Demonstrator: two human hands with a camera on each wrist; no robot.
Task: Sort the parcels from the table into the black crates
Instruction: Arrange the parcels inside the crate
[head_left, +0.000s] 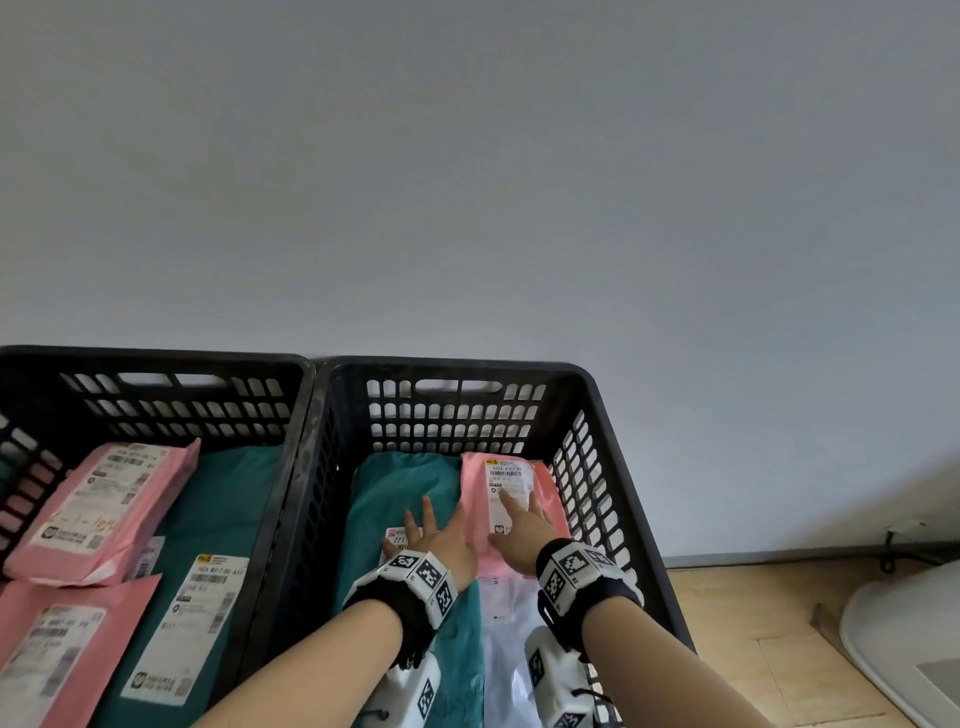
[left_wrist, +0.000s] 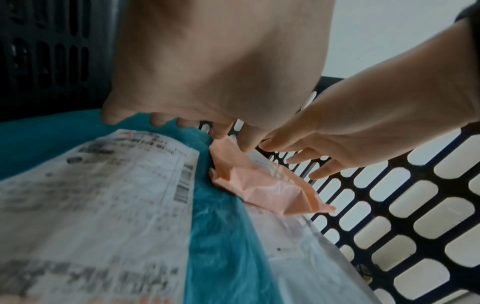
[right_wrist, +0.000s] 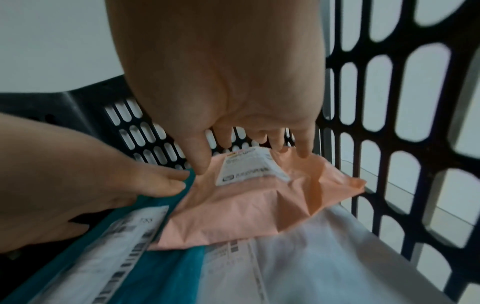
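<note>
Both hands are down inside the right-hand black crate (head_left: 613, 415), which sits flush against a second black crate (head_left: 156, 364) on its 9 o'clock side. The right hand (head_left: 522, 530) lies on a pink parcel (head_left: 540, 499) with fingers spread long and flat. The grip is wide, nothing pinched; the right wrist view shows the fingertips (right_wrist: 303, 152) resting on the crinkled pink film next to its shipping label (right_wrist: 249, 166). Looks like the person is pressing the parcel flat so it beds down instead of riding up the crate wall.

The left hand (head_left: 441, 535) is just as open, fingers straight, palm over a teal parcel (head_left: 400, 483) that fills the 9 o'clock half of the crate. Its thumb side touches the pink parcel's edge, probably steadying the teal one so it doesn't shift while the pink one settles.

So the pink parcel is in the crate's 1 o'clock corner, label up, overlapping a white parcel (head_left: 506, 623) toward 6 o'clock. Label-up is likely deliberate, for reading later.

The other crate already holds two more pink parcels, one propped (head_left: 104, 509) and one flat (head_left: 57, 649), on top of a teal parcel (head_left: 223, 519). The bench isn't in view, so there's no telling how many parcels are left. Beyond the crate at 3 o'clock there's wood flooring (head_left: 727, 623) and a grey wall (head_left: 467, 182) behind.
</note>
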